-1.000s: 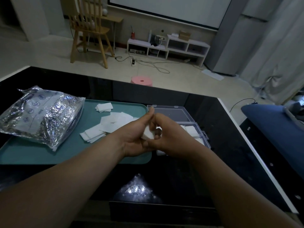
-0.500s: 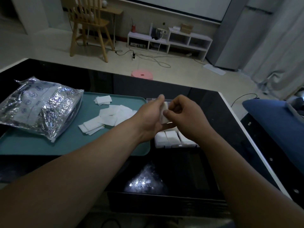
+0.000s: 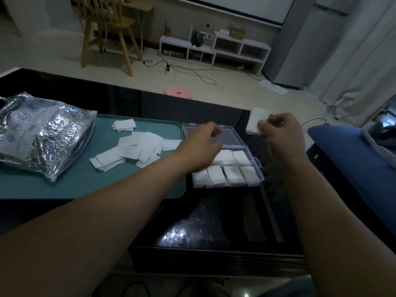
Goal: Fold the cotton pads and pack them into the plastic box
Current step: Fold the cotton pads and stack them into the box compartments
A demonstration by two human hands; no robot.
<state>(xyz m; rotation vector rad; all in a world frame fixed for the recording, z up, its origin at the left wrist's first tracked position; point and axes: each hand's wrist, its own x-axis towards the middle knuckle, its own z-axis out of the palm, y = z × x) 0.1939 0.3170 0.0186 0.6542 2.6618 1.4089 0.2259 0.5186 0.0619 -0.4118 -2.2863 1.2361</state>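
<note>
The right hand (image 3: 281, 133) is raised beyond the far right corner of the plastic box (image 3: 225, 185), thumb and fingertips pinched on a white cotton pad (image 3: 256, 121). The pad is held in the air off the box, above the black table (image 3: 225, 221). Blur softens its edges, so I cannot tell whether it is folded, and its lower right corner is hidden behind the fingers.

The left hand (image 3: 201, 146) hovers over the left part of the box, covering the left side of the open lid (image 3: 231, 136) and part of the back row of compartments. It is smeared by blur. The fingers look loosely bent and nothing shows in them, but I cannot tell whether they are closed or slack.

The box lies open, its lid flat behind the base. Folded pads (image 3: 216, 174) fill the front row of four compartments, and more show at the right of the back row. What lies under the left hand is hidden.

Just left of the box sits a teal tray (image 3: 85, 187); whether the two touch cannot be made out. It bears a loose heap of flat pads (image 3: 137, 148) and, farther left of the box, a crinkled foil bag (image 3: 42, 133) cut off by the frame edge. Right of the box, a blue cushion (image 3: 353, 163) runs out of view.
</note>
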